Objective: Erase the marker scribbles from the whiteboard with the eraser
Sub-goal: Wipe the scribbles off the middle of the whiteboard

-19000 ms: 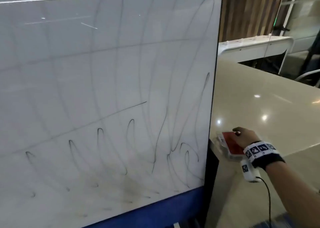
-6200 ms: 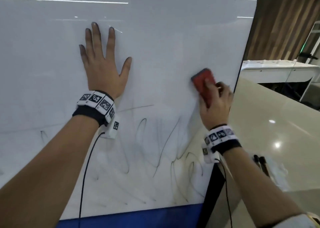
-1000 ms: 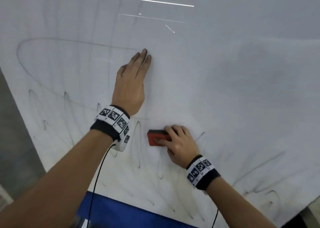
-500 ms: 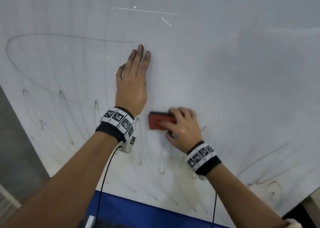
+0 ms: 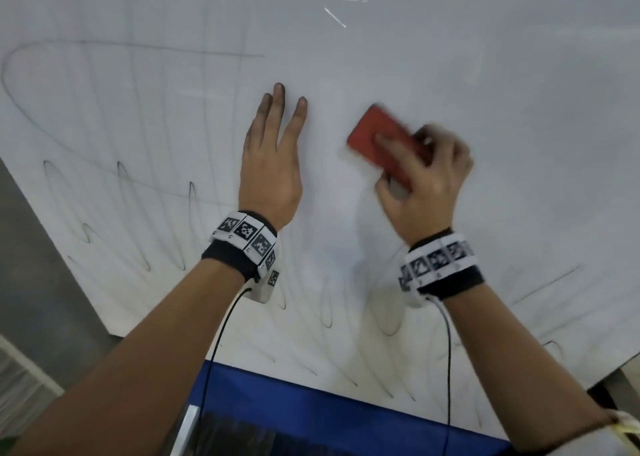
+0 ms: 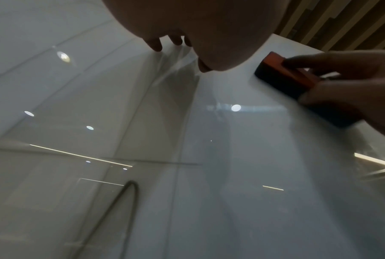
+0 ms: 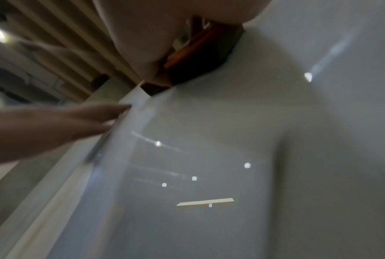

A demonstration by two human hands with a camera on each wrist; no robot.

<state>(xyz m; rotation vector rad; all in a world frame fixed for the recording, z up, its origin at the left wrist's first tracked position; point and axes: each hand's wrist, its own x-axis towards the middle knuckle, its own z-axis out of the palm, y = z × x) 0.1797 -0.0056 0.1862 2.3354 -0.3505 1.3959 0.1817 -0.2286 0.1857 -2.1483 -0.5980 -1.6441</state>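
The whiteboard [image 5: 485, 109] fills the head view, with thin black scribbles [image 5: 121, 185] looping across its left and lower parts. My right hand [image 5: 422, 178] grips the red eraser [image 5: 374, 133] and presses its dark felt side against the board, tilted up to the left and blurred by motion. The left wrist view shows the eraser [image 6: 284, 73] with fingers across its red back; the right wrist view shows the eraser [image 7: 200, 52] under my palm. My left hand [image 5: 273, 158] lies flat on the board left of the eraser, fingers straight with ink-darkened fingertips [image 5: 278, 90].
A blue strip [image 5: 311, 407] runs along the board's lower edge. Grey floor [image 5: 31, 282] lies beyond the board's left edge. Cables [image 5: 221, 345] hang from both wrist bands. Wooden slats [image 6: 342, 21] appear behind the board in the wrist views.
My right hand has swept the eraser up and to the right across the board, turning it from level to slanted. My left hand has stayed flat on the board.
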